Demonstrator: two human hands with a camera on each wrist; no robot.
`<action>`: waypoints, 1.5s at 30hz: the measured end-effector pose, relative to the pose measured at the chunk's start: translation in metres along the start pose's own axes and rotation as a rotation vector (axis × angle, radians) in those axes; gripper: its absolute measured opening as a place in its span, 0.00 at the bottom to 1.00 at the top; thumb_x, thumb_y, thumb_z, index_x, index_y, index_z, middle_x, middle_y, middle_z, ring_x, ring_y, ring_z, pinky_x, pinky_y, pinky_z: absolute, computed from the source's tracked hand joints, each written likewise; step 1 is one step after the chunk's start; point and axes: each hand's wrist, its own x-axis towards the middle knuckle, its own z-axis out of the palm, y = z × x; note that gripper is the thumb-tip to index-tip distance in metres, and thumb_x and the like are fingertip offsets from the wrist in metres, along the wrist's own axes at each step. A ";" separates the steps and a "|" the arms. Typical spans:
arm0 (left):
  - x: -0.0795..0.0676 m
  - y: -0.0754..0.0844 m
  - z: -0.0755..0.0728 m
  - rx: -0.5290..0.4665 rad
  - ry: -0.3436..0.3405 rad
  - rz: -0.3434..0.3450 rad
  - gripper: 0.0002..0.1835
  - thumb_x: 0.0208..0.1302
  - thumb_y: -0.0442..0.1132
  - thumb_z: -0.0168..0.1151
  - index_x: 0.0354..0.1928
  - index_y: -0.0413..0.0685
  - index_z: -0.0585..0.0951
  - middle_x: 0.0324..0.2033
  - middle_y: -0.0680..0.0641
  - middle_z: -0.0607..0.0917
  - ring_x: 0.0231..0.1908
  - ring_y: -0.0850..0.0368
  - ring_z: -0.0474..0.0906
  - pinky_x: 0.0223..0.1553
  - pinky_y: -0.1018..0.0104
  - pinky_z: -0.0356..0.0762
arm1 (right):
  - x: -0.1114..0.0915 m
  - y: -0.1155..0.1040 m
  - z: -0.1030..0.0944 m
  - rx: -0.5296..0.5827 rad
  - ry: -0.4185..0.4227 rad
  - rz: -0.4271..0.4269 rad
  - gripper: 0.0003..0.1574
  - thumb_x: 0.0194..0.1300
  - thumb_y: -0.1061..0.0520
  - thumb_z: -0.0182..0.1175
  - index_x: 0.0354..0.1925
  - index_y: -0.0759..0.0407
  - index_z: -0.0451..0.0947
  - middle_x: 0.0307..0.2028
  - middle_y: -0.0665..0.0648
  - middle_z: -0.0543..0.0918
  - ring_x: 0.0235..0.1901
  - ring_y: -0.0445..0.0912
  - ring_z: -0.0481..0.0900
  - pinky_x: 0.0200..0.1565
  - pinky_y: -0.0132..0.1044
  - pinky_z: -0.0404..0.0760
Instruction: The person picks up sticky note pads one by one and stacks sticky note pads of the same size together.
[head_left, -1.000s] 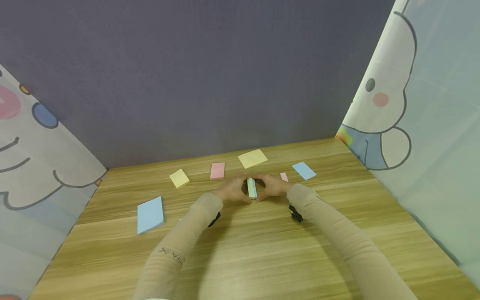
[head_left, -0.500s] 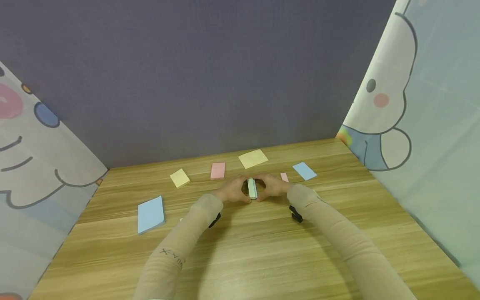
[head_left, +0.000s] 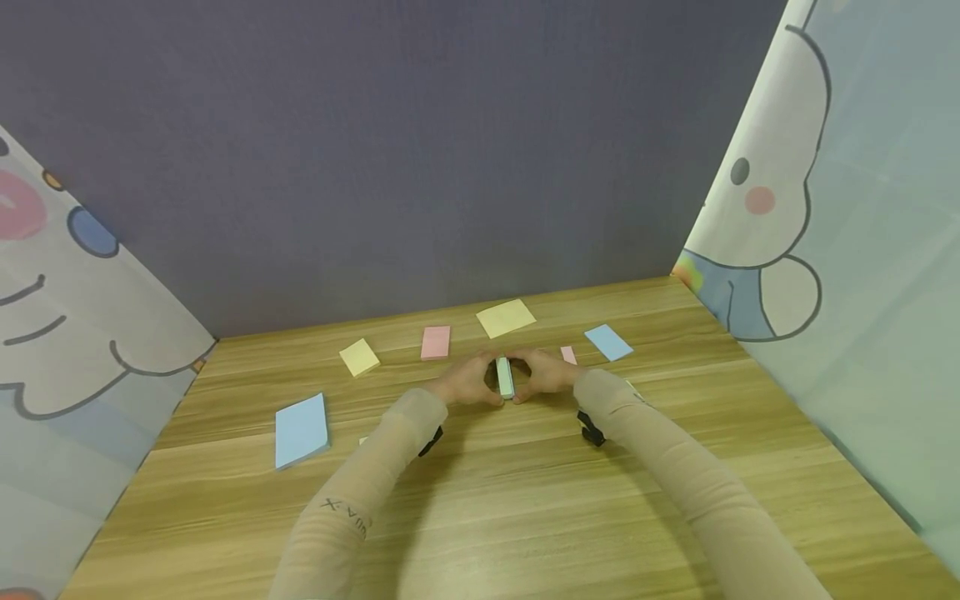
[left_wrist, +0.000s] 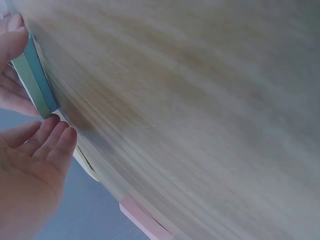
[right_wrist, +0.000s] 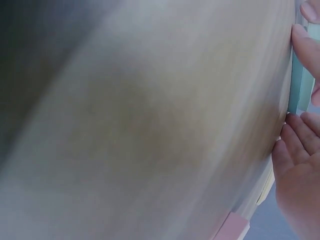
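Note:
In the head view a narrow green sticky note pad (head_left: 505,380) lies at the middle of the table, on top of a blue sticky note pad (left_wrist: 42,77) of similar length. Only a thin blue edge shows along its right side from above. My left hand (head_left: 467,380) holds the stack from the left, thumb at the near end and fingertips at the far end. From the right, my right hand (head_left: 547,372) grips it in the same way. Fingertips of both hands sit right at the pads' ends in the wrist views.
Around the hands on the wooden table (head_left: 517,517) lie a large blue pad (head_left: 302,431), a yellow square pad (head_left: 359,357), a pink pad (head_left: 435,342), a yellow pad (head_left: 506,317), a small pink pad (head_left: 568,355) and a light blue pad (head_left: 608,342). A grey partition (head_left: 435,167) stands behind.
The green pad has shifted slightly to the right over the blue one, so less blue shows beside it. Both hands stay nearly in place.

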 end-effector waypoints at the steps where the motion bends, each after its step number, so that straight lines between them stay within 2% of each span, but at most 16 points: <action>1: 0.000 0.001 0.000 0.002 0.000 -0.003 0.45 0.47 0.48 0.72 0.66 0.41 0.61 0.62 0.42 0.67 0.61 0.46 0.64 0.62 0.52 0.63 | 0.000 0.000 0.000 -0.004 0.001 0.003 0.57 0.44 0.54 0.73 0.67 0.65 0.54 0.66 0.64 0.61 0.66 0.57 0.57 0.66 0.49 0.58; 5: -0.002 0.005 -0.002 0.004 -0.003 -0.018 0.45 0.47 0.46 0.72 0.66 0.40 0.61 0.62 0.43 0.67 0.61 0.47 0.64 0.62 0.53 0.63 | -0.001 -0.002 0.000 -0.005 0.006 0.031 0.58 0.44 0.54 0.73 0.67 0.65 0.54 0.66 0.64 0.61 0.66 0.57 0.57 0.66 0.49 0.57; 13: -0.001 0.005 0.000 0.018 0.001 -0.026 0.46 0.48 0.48 0.71 0.66 0.41 0.60 0.63 0.44 0.67 0.62 0.47 0.64 0.62 0.54 0.63 | -0.002 -0.003 0.000 -0.031 0.008 0.032 0.57 0.44 0.53 0.73 0.67 0.65 0.54 0.65 0.64 0.62 0.66 0.58 0.56 0.66 0.50 0.56; 24: 0.002 0.004 0.000 0.013 0.001 -0.006 0.45 0.48 0.47 0.71 0.66 0.42 0.60 0.64 0.45 0.65 0.64 0.47 0.62 0.63 0.54 0.62 | -0.001 -0.002 0.000 -0.007 -0.006 0.053 0.61 0.43 0.52 0.74 0.68 0.64 0.51 0.67 0.64 0.59 0.67 0.57 0.54 0.66 0.50 0.56; 34: 0.004 0.004 0.000 0.021 -0.004 -0.012 0.45 0.48 0.48 0.71 0.66 0.43 0.60 0.65 0.46 0.65 0.64 0.48 0.62 0.63 0.55 0.62 | 0.000 0.000 -0.001 -0.011 -0.005 0.025 0.60 0.44 0.53 0.73 0.68 0.65 0.51 0.67 0.64 0.59 0.67 0.57 0.55 0.66 0.49 0.56; 45: 0.007 0.001 0.003 0.038 0.008 0.030 0.45 0.48 0.47 0.70 0.67 0.43 0.60 0.60 0.44 0.69 0.60 0.49 0.66 0.61 0.56 0.65 | 0.000 0.000 0.000 0.027 -0.020 0.057 0.61 0.44 0.54 0.73 0.69 0.61 0.50 0.68 0.63 0.56 0.68 0.56 0.52 0.67 0.50 0.55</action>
